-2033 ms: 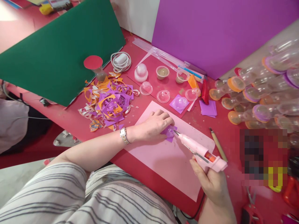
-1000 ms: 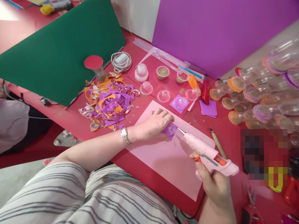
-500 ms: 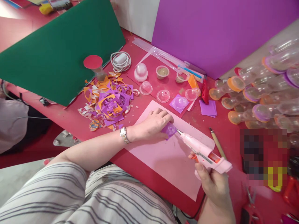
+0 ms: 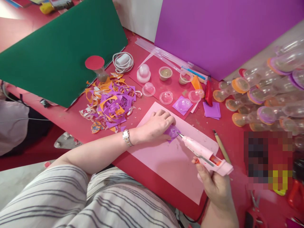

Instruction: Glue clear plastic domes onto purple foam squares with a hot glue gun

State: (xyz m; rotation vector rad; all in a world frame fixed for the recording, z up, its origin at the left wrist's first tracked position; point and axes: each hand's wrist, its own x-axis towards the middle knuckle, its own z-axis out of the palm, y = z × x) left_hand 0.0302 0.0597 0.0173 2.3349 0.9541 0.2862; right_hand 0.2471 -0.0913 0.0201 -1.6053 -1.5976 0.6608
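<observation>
My right hand (image 4: 215, 185) is wrapped round the handle of a pink glue gun (image 4: 201, 152), a finger at its orange trigger. The gun's metal nozzle points left and meets the edge of a clear plastic dome lid (image 4: 174, 130). That lid lies on a small purple square (image 4: 169, 139) over a pink sheet (image 4: 161, 161). My left hand (image 4: 159, 125) rests on the sheet from the left, thumb and fingers pressing on the lid and purple square. Its fingertips partly cover both. A watch (image 4: 126, 137) sits on my left wrist.
Purple and orange scraps (image 4: 114, 106) are heaped at left. Clear dome lids (image 4: 166, 97) and cups of sand (image 4: 165, 73) stand behind the sheet. Stacked clear bottles (image 4: 268, 95) line the right, near a wooden-handled tool (image 4: 221, 146). A green board (image 4: 64, 50) leans at left.
The glue gun in my right hand has shifted slightly left, its nozzle moving along the lid's edge. My left hand keeps its place on the lid.
</observation>
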